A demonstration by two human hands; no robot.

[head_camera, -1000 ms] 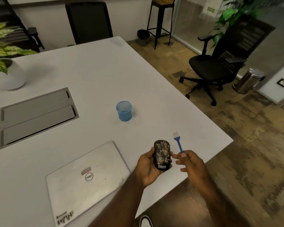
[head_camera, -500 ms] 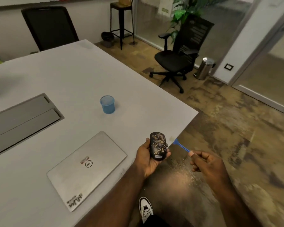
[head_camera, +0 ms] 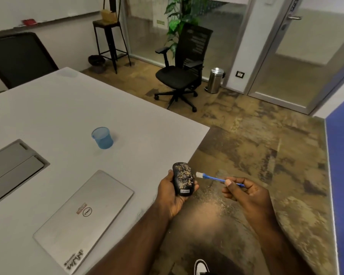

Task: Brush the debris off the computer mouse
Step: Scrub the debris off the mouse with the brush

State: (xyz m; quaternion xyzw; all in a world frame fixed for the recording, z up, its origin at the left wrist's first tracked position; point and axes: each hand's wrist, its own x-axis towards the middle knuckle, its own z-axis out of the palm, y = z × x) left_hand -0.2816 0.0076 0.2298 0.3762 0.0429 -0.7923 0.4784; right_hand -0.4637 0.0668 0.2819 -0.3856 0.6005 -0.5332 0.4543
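A black computer mouse, speckled with tan debris, is held upright in my left hand just past the table's right edge. My fingers curl round its underside and sides. My right hand pinches the handle of a small blue brush. The brush lies nearly level, and its white bristles point left, touching or almost touching the mouse's right side. Fine tan debris lies scattered on the floor below the mouse.
The white table carries a shut silver laptop, a blue mesh cup and a grey cable hatch. A black office chair and a steel bin stand on the floor to the right. My shoe shows below.
The mouse has moved off the table's edge to over the floor. The brush has swung from upright to nearly level, bristles at the mouse's side. The camera has turned right.
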